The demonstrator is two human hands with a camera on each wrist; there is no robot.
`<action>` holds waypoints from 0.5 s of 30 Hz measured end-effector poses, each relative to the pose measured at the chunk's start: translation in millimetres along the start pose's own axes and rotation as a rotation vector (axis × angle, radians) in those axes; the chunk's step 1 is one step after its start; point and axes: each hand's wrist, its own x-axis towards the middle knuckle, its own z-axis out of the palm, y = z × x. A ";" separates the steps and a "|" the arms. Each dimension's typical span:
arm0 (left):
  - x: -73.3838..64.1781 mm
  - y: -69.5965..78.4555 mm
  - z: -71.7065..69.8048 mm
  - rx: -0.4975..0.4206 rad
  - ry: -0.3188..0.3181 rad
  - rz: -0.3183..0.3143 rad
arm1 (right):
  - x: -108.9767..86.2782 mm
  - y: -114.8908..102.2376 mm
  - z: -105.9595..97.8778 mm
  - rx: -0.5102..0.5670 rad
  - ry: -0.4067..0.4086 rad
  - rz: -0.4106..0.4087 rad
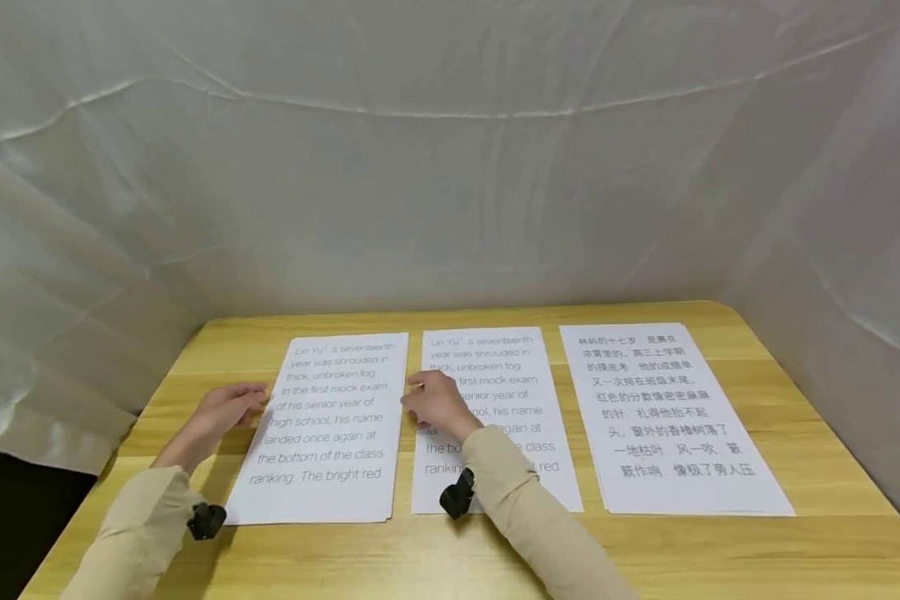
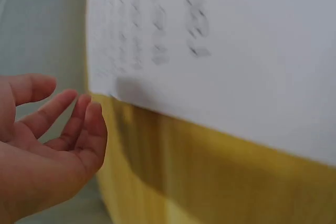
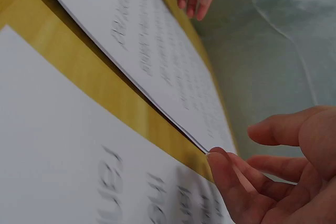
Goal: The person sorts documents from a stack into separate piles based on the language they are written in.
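On the left of the table lies a paper stack (image 1: 322,417) printed with large English text. My left hand (image 1: 228,408) is beside its left edge, fingers loosely bent with nothing between them; the left wrist view shows this hand (image 2: 58,135) apart from the sheet. My right hand (image 1: 437,403) hovers over the left side of the middle English-printed paper (image 1: 495,492), hiding some of its words. Its fingertips point toward the left stack's right edge. In the right wrist view a fingertip (image 3: 219,156) appears at that edge; whether it touches, I cannot tell. The right thumb stands apart.
A third paper stack (image 1: 675,417), printed with Chinese characters, lies on the right of the wooden table (image 1: 450,558). Narrow strips of wood separate the papers. A pale cloth curtain (image 1: 450,192) surrounds the table's back and sides. Black camera mounts sit on both wrists.
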 end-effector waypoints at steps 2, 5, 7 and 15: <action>0.0 7.8 4.8 0.010 0.002 0.043 | -1.1 1.0 -11.2 0.017 0.012 0.007; -6.0 26.2 16.3 0.029 0.000 0.091 | -3.0 5.6 -30.5 0.033 0.036 0.016; -13.5 38.9 25.4 0.088 -0.009 0.161 | -5.6 9.4 -44.2 0.033 0.046 0.020; -25.7 66.6 62.3 0.241 -0.011 0.360 | -22.3 29.2 -95.4 -0.031 0.091 0.003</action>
